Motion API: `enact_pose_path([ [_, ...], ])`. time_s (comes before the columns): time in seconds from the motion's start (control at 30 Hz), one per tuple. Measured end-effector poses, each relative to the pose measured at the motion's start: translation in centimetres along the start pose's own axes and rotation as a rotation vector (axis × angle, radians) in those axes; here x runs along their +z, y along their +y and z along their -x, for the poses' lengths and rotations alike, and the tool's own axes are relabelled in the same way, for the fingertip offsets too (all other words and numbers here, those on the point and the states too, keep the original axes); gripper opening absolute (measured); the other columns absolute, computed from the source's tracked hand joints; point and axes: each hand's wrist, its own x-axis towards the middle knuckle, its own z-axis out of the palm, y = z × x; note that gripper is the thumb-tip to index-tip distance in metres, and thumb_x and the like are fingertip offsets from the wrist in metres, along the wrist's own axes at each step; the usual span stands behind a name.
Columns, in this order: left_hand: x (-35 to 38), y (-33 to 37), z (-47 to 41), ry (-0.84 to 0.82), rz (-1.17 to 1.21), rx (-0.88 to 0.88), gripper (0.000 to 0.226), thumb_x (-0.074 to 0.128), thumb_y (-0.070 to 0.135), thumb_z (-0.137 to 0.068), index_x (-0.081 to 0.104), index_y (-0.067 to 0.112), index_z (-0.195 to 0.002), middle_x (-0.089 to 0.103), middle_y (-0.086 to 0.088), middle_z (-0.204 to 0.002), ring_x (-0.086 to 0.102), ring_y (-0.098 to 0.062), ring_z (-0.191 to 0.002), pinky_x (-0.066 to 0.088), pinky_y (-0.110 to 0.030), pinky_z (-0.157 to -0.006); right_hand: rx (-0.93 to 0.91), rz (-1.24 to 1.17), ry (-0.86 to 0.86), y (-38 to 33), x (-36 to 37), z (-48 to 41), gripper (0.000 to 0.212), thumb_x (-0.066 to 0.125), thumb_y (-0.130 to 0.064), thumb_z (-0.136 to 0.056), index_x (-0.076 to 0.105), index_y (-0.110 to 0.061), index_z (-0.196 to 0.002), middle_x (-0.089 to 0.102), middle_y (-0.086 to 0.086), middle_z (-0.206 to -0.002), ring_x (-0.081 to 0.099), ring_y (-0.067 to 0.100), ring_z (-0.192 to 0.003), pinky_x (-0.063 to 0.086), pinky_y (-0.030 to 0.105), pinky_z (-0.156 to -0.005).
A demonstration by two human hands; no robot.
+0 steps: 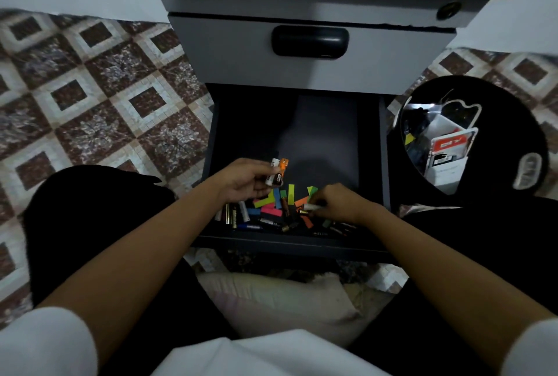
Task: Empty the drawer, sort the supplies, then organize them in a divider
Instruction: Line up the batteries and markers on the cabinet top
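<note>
Left hand [241, 181] grips batteries [277, 172] above the open drawer [302, 146]; right hand [338, 203] fingers pinch one battery [312, 207] among coloured strips [273, 203].

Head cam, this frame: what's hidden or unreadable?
Head view only:
- Small pale cylinder pinched by right hand: fingers cover most of it; type unclear.
- Orange-black and white batteries in left hand: labels blurred.
- Dark open drawer, rear: shadowed under grey upper drawer.
- Round black container: contents dim, jumbled.
</note>
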Motion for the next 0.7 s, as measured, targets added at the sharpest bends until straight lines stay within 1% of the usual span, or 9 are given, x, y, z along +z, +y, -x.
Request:
enact_pose_path([
  [0.13, 0.6, 1.2, 1.2, 0.018, 0.008, 0.089, 0.007, 0.059, 0.008, -0.088, 0.064, 0.012, -0.085, 0.070, 0.002, -0.069, 0.066, -0.007, -0.060, 0.050, -0.021, -0.061, 0.050, -0.321, 0.121, -0.9, -2.0, 0.9, 0.017, 0.067, -0.023, -0.086, 0.071, -0.008, -0.095, 0.069, 0.007, -0.093, 0.061, 0.016, -0.081, 0.044, 0.026, -0.071],
  [0.2, 0.9, 2.3, 2.1, 0.017, 0.002, 0.147, 0.011, 0.058, 0.007, -0.088, 0.063, 0.013, -0.081, 0.070, 0.005, -0.066, 0.066, -0.006, -0.061, 0.050, -0.021, -0.064, 0.053, -0.543, 0.187, -1.9, -3.4, 1.6, 0.014, 0.068, -0.020, -0.085, 0.072, -0.009, -0.092, 0.070, 0.008, -0.089, 0.061, 0.013, -0.079, 0.045, 0.021, -0.070],
  [0.3, 1.5, 4.3, 3.4, 0.026, -0.019, 0.213, 0.010, 0.058, 0.006, -0.088, 0.063, 0.013, -0.083, 0.069, 0.006, -0.065, 0.064, -0.006, -0.064, 0.050, -0.021, -0.064, 0.058, -0.717, 0.305, -3.6, -6.2, 2.7, 0.009, 0.068, -0.019, -0.085, 0.070, -0.011, -0.088, 0.065, -0.001, -0.080, 0.056, 0.007, -0.072, 0.042, 0.017, -0.061],
  [0.33, 1.9, 5.2, 3.9, 0.029, -0.020, 0.238, 0.009, 0.059, 0.006, -0.088, 0.063, 0.012, -0.084, 0.069, 0.006, -0.066, 0.063, -0.006, -0.065, 0.050, -0.021, -0.065, 0.057, -0.749, 0.337, -4.2, -7.3, 3.1, 0.004, 0.067, -0.019, -0.085, 0.068, -0.016, -0.083, 0.063, -0.005, -0.075, 0.054, 0.005, -0.069, 0.041, 0.018, -0.059],
  [0.4, 2.8, 6.9, 4.9, 0.031, -0.012, 0.287, 0.007, 0.060, 0.006, -0.087, 0.063, 0.012, -0.087, 0.069, 0.004, -0.072, 0.063, -0.009, -0.071, 0.051, -0.023, -0.069, 0.039, -0.781, 0.405, -5.2, -9.6, 4.0, 0.011, 0.067, -0.019, -0.086, 0.065, -0.023, -0.075, 0.060, -0.011, -0.067, 0.052, 0.001, -0.065, 0.041, 0.018, -0.059],
  [0.5, 4.3, 10.0, 6.5, 0.019, -0.048, 0.370, 0.007, 0.061, 0.008, -0.086, 0.065, 0.014, -0.088, 0.069, 0.001, -0.079, 0.064, -0.011, -0.075, 0.051, -0.025, -0.071, 0.007, -0.803, 0.488, -6.6, -13.4, 5.7, 0.009, 0.067, -0.019, -0.086, 0.066, -0.020, -0.076, 0.059, -0.008, -0.065, 0.051, -0.002, -0.056, 0.040, 0.018, -0.057],
  [0.57, 5.6, 12.0, 7.8, 0.023, -0.094, 0.430, 0.008, 0.062, 0.009, -0.086, 0.065, 0.016, -0.085, 0.068, 0.004, -0.074, 0.062, -0.009, -0.070, 0.049, -0.024, -0.070, -0.016, -0.819, 0.549, -7.7, -15.9, 7.1, 0.011, 0.067, -0.017, -0.085, 0.065, -0.019, -0.075, 0.058, -0.005, -0.064, 0.051, 0.002, -0.055, 0.040, 0.018, -0.055],
  [0.63, 6.8, 13.8, 8.9, 0.057, -0.150, 0.488, 0.010, 0.062, 0.009, -0.086, 0.065, 0.017, -0.082, 0.066, 0.007, -0.064, 0.058, -0.006, -0.061, 0.046, -0.022, -0.066, -0.044, -0.812, 0.606, -8.6, -18.2, 8.4, 0.011, 0.067, -0.016, -0.085, 0.065, -0.017, -0.074, 0.058, -0.001, -0.066, 0.051, 0.006, -0.059, 0.041, 0.018, -0.055],
  [0.7, 7.8, 15.6, 10.0, 0.086, -0.202, 0.545, 0.012, 0.062, 0.009, -0.086, 0.064, 0.018, -0.078, 0.063, 0.007, -0.061, 0.054, -0.006, -0.058, 0.041, -0.022, -0.062, -0.058, -0.760, 0.657, -9.6, -20.4, 9.8, 0.007, 0.068, -0.017, -0.084, 0.067, -0.016, -0.077, 0.060, 0.000, -0.069, 0.052, 0.008, -0.063, 0.043, 0.018, -0.056],
])
